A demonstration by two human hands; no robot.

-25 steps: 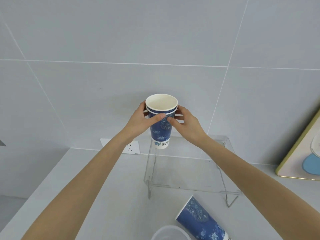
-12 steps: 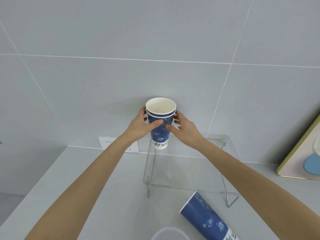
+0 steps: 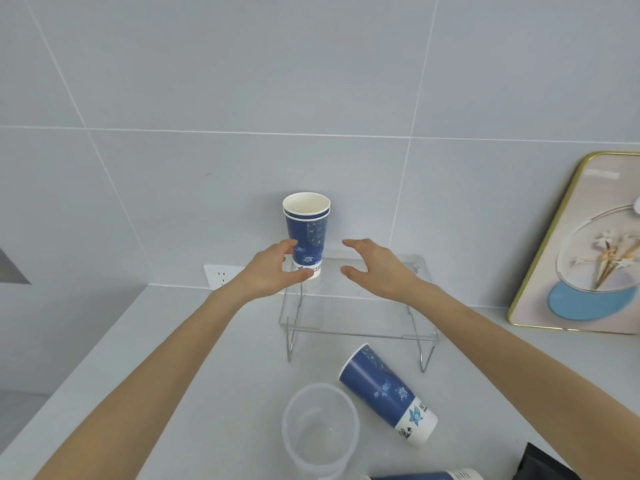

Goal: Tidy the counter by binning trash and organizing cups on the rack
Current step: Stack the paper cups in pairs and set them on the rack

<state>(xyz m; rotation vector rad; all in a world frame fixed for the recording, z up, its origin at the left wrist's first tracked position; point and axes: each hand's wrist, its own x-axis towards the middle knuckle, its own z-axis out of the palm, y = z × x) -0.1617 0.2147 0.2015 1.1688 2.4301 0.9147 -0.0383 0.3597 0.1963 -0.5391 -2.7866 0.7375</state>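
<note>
Two nested blue cups (image 3: 307, 233) stand upright at the back left corner of a clear rack (image 3: 360, 306), their white rims stacked one just above the other and a white band at the foot. The left hand (image 3: 273, 271) is open, its fingers curved beside the lower part of the cups; whether it touches them cannot be told. The right hand (image 3: 375, 268) is open too, spread over the rack top and apart from the cups.

The rack stands on wire legs near the back edge of the pale grey bench (image 3: 166, 358), against a grey tiled wall (image 3: 242, 81) with a white socket (image 3: 221, 273) low on it. Toward the front edge, a third blue cup (image 3: 386, 396) lies on its side, mouth toward the rack. Just to its left stands a clear plastic cup (image 3: 320, 431). Another cup (image 3: 429, 475) lies cut off at the bottom edge. A gold-framed picture (image 3: 581, 251) leans at the back right.

The rack top to the right of the cups is bare, and the left part of the bench is open.
</note>
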